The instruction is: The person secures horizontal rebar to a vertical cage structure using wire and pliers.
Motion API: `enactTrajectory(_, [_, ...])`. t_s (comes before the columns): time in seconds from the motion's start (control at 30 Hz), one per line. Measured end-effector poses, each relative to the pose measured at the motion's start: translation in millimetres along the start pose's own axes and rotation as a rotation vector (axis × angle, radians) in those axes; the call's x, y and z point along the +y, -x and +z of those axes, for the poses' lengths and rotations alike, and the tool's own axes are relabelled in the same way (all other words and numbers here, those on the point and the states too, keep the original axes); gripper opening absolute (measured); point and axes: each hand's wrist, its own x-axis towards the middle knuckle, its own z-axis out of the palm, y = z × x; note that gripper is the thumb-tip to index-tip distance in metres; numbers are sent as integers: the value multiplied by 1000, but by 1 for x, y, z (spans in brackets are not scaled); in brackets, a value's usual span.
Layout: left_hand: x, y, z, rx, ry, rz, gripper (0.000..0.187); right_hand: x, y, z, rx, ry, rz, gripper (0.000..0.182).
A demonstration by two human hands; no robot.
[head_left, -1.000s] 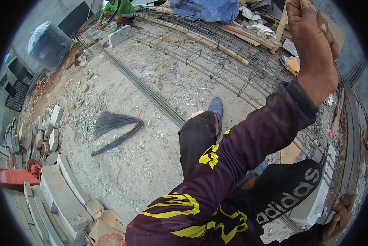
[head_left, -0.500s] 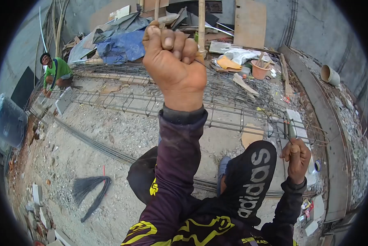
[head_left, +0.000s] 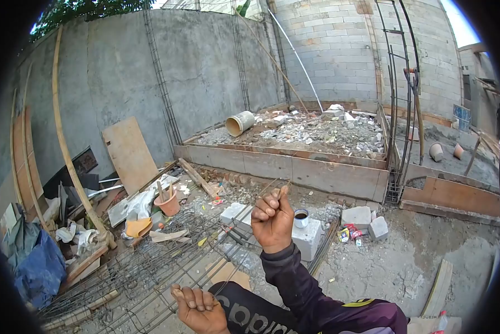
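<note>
My right hand [head_left: 273, 220] is raised near the middle of the view, its fingers pinched together. A thin, wire-like piece shows at its fingertips. Lower down, my left hand [head_left: 202, 313] is closed just above my knee, and whatever it may hold is hidden. Beside and beyond the left hand lies a steel rebar cage [head_left: 102, 284] on the ground. Just right of my right hand a cup of dark liquid [head_left: 301, 218] stands on a pale block [head_left: 307, 240]. Another pale block [head_left: 236, 214] sits under the far end of the cage.
An orange bucket [head_left: 166, 203] stands among scrap at the left, near a blue tarp [head_left: 40, 267]. A low formwork wall [head_left: 283, 170] runs across the back, with rubble behind it. Broken blocks [head_left: 356, 217] lie at the right, and an upright rebar column [head_left: 397, 111] rises beyond.
The view has swung right and up, away from the person in green. My left hand has dropped from its raised position; my right hand is now higher in view.
</note>
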Motion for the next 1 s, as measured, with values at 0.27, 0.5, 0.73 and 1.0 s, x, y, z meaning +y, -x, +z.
enactTrajectory(0.27, [-42, 37, 33, -181, -167, 113, 10, -30, -8, -34, 22, 278, -4, 42])
enactTrajectory(0.5, [-42, 35, 8, -217, -296, 300, 13, -33, 31, -58, -520, 1753, -457, 23])
enactTrajectory(0.73, [-7, -22, 26, -139, -210, 565, 26, -28, 88, -15, -1264, 1653, 358, 18])
enactTrajectory(1.0, [-10, -39, 50, -237, -80, 589, 32, -12, 103, -17, -1126, 1481, 588, 25])
